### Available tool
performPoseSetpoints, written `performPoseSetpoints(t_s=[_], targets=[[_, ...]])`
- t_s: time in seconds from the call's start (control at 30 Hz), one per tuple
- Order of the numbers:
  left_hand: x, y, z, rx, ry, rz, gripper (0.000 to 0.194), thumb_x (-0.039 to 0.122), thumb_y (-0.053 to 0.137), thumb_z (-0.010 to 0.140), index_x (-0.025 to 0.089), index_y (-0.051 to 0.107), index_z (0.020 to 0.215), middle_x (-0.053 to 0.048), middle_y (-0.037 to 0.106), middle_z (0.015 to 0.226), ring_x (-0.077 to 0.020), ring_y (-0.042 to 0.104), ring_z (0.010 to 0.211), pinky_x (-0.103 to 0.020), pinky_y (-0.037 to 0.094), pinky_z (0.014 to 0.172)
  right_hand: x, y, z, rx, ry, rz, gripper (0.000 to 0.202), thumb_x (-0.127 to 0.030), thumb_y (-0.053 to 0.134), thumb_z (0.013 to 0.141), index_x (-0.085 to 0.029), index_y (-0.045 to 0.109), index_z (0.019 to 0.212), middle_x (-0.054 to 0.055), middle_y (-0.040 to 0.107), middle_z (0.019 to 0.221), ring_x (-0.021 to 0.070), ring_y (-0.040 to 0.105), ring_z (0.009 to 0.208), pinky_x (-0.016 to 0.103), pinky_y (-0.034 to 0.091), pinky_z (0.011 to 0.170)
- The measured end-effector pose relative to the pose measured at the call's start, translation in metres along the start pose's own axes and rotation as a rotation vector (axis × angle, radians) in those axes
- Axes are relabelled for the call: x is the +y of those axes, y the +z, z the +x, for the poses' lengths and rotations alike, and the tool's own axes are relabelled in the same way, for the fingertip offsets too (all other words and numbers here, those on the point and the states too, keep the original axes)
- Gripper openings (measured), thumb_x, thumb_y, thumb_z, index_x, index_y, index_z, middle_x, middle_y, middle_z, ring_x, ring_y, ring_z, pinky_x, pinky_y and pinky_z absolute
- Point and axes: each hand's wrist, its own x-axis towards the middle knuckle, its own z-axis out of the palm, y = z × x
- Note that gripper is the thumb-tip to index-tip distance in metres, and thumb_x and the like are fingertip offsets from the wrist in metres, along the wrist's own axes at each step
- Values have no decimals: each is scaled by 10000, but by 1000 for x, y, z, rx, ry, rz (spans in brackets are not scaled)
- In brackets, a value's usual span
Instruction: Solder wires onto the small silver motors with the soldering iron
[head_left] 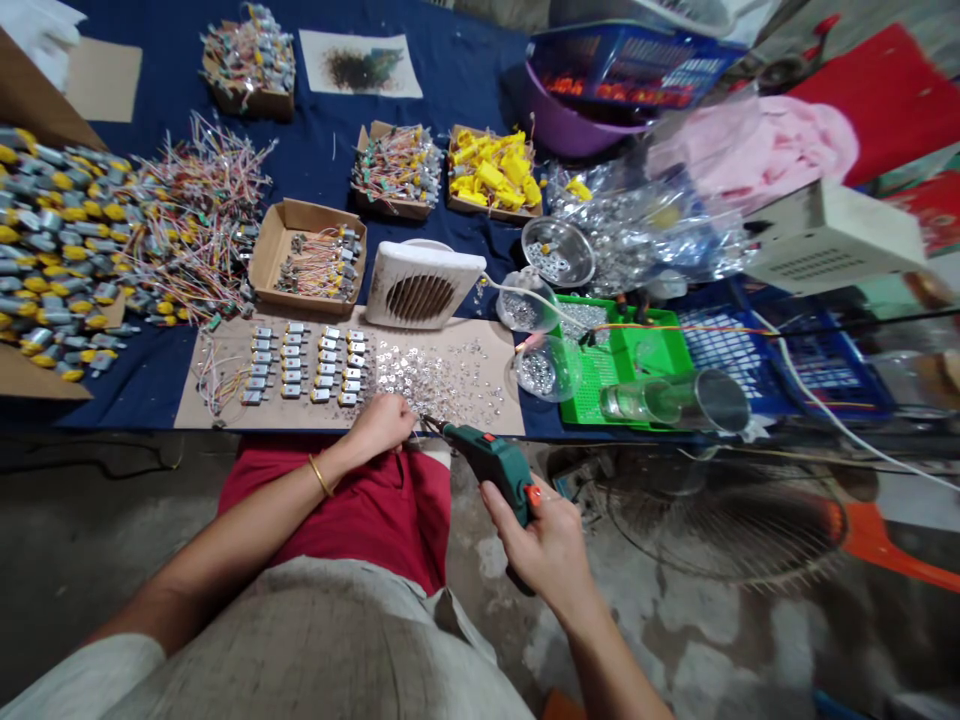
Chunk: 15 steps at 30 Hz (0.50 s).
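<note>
My right hand is wrapped round a green power screwdriver, whose tip points left toward my left hand. The fingers of my left hand are pinched together at the cardboard sheet's front edge; what they hold is too small to make out. Small silver parts lie scattered on the cardboard sheet just beyond the tip. To their left stand several columns of small silver motors, and a few loose wires lie at the sheet's left end.
Behind the sheet are a white vented box and a cardboard box of wired motors. Motors with yellow ends are heaped at left. At right sit clear cups, a green basket and a metal bowl.
</note>
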Motion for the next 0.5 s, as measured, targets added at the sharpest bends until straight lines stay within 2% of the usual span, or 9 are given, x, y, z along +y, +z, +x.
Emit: performPoseSetpoints(t_s=[0.3,0.5], targets=[[0,0,0,2,5,9,279,262,480,853,160,630,641,-4,565,442,-130,542,443,-229,433,558,0,-2,-3,-17,47,-18,338,-397,550,932,-215,513,650,-27,469,524,124,427,464,258,327,475],[1,-1,0,0,6,20,297,282,477,862,151,653,663,-22,597,477,-141,563,472,-237,442,577,0,-5,-7,-9,65,-12,347,-411,555,925,-219,523,638,-15,501,522,137,473,473,260,353,482]])
